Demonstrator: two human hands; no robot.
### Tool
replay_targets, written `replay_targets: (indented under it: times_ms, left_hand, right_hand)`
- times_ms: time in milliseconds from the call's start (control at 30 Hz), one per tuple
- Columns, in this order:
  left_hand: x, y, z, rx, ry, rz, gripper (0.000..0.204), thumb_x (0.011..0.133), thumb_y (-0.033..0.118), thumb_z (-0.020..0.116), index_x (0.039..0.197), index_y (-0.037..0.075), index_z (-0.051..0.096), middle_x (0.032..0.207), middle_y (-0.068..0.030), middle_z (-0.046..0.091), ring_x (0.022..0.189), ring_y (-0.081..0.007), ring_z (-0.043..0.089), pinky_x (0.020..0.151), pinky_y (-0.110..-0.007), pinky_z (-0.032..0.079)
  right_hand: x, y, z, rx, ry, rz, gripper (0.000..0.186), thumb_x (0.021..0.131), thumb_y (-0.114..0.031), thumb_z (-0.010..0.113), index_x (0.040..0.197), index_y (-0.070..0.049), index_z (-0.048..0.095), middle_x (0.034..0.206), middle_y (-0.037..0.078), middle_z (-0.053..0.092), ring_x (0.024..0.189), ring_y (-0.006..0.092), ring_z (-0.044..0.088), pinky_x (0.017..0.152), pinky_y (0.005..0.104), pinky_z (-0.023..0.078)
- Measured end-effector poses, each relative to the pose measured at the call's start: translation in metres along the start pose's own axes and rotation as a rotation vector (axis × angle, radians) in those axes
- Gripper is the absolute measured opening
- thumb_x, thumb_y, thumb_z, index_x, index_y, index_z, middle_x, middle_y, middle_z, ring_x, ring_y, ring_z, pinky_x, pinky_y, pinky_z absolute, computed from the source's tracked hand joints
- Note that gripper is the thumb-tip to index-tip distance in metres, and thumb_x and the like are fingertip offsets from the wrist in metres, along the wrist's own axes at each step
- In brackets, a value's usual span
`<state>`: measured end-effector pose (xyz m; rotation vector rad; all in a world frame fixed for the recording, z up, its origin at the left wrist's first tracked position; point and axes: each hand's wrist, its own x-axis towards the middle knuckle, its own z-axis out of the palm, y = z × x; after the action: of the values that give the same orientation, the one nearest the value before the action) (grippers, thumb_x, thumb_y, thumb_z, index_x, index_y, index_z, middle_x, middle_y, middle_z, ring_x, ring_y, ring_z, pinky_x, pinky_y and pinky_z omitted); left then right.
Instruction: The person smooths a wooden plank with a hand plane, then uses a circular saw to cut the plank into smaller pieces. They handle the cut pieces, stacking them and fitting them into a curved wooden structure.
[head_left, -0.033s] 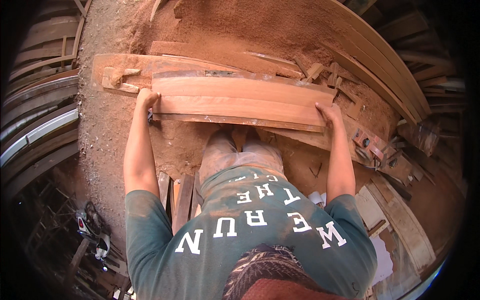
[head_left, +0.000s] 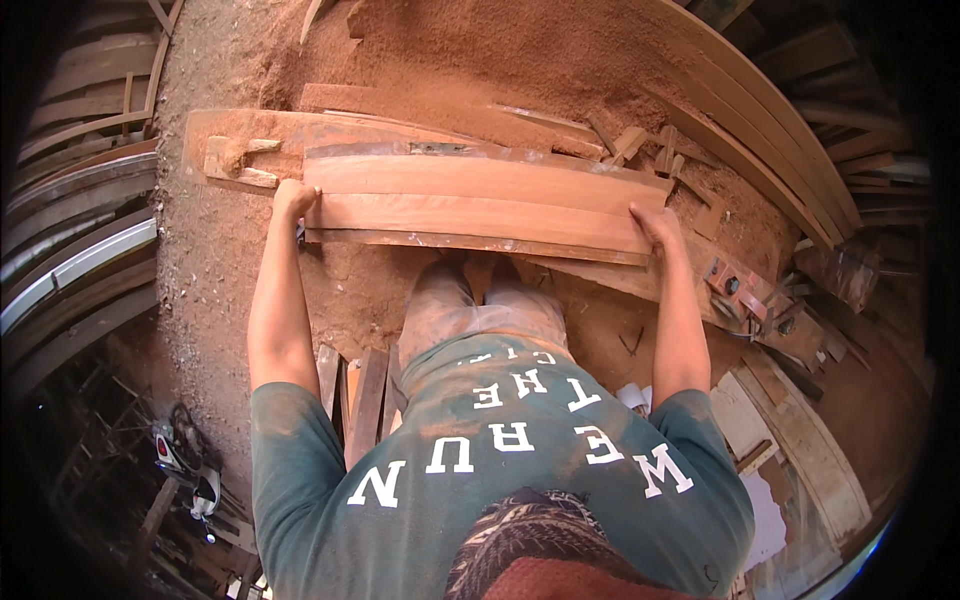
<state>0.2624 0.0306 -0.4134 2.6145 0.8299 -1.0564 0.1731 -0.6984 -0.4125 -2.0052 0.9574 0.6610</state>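
Nearest the lens: person's back in a dusty green printed T-shirt (head_left: 500, 470), bent forward, both bare arms stretched out ahead; legs in dust-coated trousers (head_left: 480, 305) just below the work.

Left hand (head_left: 293, 197) clamps the left end of the long wooden board (head_left: 480, 215) — fingers curled over the end, thumb side on top; right hand (head_left: 652, 226) does the same at the right end, fingers wrapped over the edge, closed on the wood. Board is pale reddish, slightly curved, lying flat on the near edge of a stack of similar planks (head_left: 470, 175); stack sits on a low sawdust-covered bench (head_left: 250, 135), board along its near side, spanning almost left end to right end.

Small wooden block (head_left: 238, 160) at the bench's left end, just beyond the left hand; offcuts (head_left: 640, 145) scattered at the far-right corner.

Farther out — big heap of red sawdust (head_left: 480, 50); curved timber strips stacked at right (head_left: 770, 130) and at left (head_left: 80, 220).
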Motion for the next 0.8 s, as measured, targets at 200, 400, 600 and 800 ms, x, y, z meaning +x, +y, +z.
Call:
replay_targets:
  times_ms: [200,400,600,800]
  left_hand:
    - [0.003,-0.006,0.008,-0.049,0.138,-0.018,0.044,0.086,0.036,0.078,0.110,0.000,0.078,0.110,-0.0230,0.076,0.107,-0.0336,0.073,0.092,-0.042,0.055]
    - [-0.013,0.025,-0.025,-0.278,0.230,0.130,0.037,0.090,0.026,0.078,0.113,-0.001,0.076,0.107,-0.0171,0.078,0.097,-0.0227,0.074,0.086,-0.034,0.056]
    - [-0.010,0.028,-0.023,-0.785,0.360,0.475,0.032,0.095,0.009,0.072,0.123,-0.007,0.069,0.116,-0.0133,0.075,0.105,-0.0179,0.069,0.095,-0.032,0.052]
    - [-0.006,0.002,-0.003,-1.034,0.290,0.631,0.026,0.097,-0.001,0.069,0.123,-0.002,0.065,0.119,-0.0096,0.073,0.109,-0.0159,0.067,0.098,-0.030,0.052]
  right_hand:
    - [-0.019,-0.005,0.017,0.129,0.154,-0.119,0.059,0.084,-0.033,0.084,0.123,0.007,0.067,0.114,0.017,0.074,0.098,0.0258,0.072,0.087,0.0363,0.055]
    - [-0.054,-0.015,0.006,0.180,0.374,-0.159,0.065,0.086,-0.033,0.084,0.129,0.006,0.056,0.123,0.021,0.068,0.111,0.0263,0.066,0.096,0.0357,0.052]
    - [-0.061,0.014,0.004,0.534,0.471,-0.452,0.066,0.089,-0.022,0.084,0.134,0.004,0.044,0.128,0.019,0.060,0.116,0.0246,0.060,0.101,0.0364,0.048]
    - [-0.081,0.059,0.021,0.665,0.472,-0.511,0.072,0.088,-0.016,0.085,0.138,0.002,0.036,0.133,0.018,0.054,0.125,0.0263,0.053,0.109,0.0393,0.041]
